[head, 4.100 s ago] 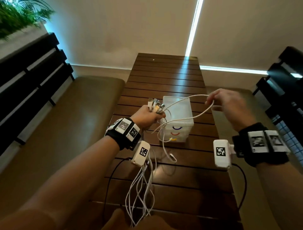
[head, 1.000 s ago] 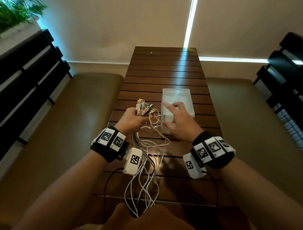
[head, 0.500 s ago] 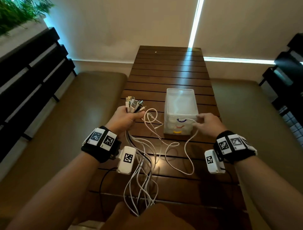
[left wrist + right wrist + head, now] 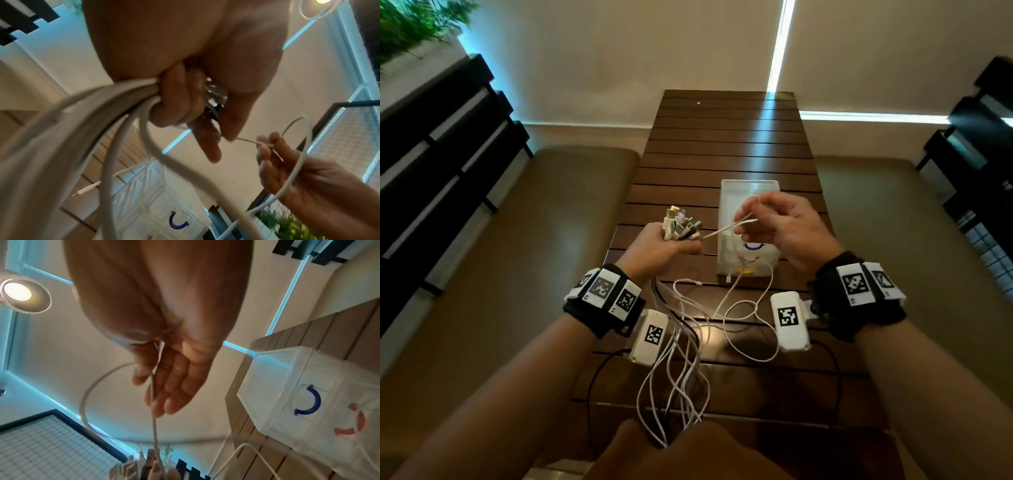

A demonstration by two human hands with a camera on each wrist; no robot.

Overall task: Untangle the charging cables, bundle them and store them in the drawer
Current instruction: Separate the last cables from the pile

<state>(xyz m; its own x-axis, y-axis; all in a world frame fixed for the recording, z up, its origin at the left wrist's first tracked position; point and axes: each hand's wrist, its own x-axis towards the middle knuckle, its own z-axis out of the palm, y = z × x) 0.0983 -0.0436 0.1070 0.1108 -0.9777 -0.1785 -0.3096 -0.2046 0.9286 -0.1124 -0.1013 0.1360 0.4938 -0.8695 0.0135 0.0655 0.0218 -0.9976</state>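
Observation:
My left hand (image 4: 681, 245) grips a bunch of cable plug ends (image 4: 679, 224) that stick up from the fist. Their white cables (image 4: 674, 359) hang down across the wooden table (image 4: 726, 137) to my lap. In the left wrist view the left hand (image 4: 195, 105) is curled round the thick white cables (image 4: 102, 121). My right hand (image 4: 748, 219) is raised in front of the translucent drawer unit (image 4: 750, 186) and pinches one thin white cable (image 4: 726, 230) near its end. That strand runs across to my left thumb. The right wrist view shows it passing along the right hand's fingers (image 4: 164, 386).
A loose white loop (image 4: 743, 329) lies on the table in front of the drawer unit (image 4: 298, 386), which has blue and orange handles and looks closed. Brown padded benches (image 4: 544, 257) flank the table, with dark slatted backrests (image 4: 448, 154) behind. A plant (image 4: 410, 24) stands at the far left.
My right hand has risen from the drawer unit's front and moved left, lifting the thin cable's end toward the left hand. The left hand still holds the plug bunch.

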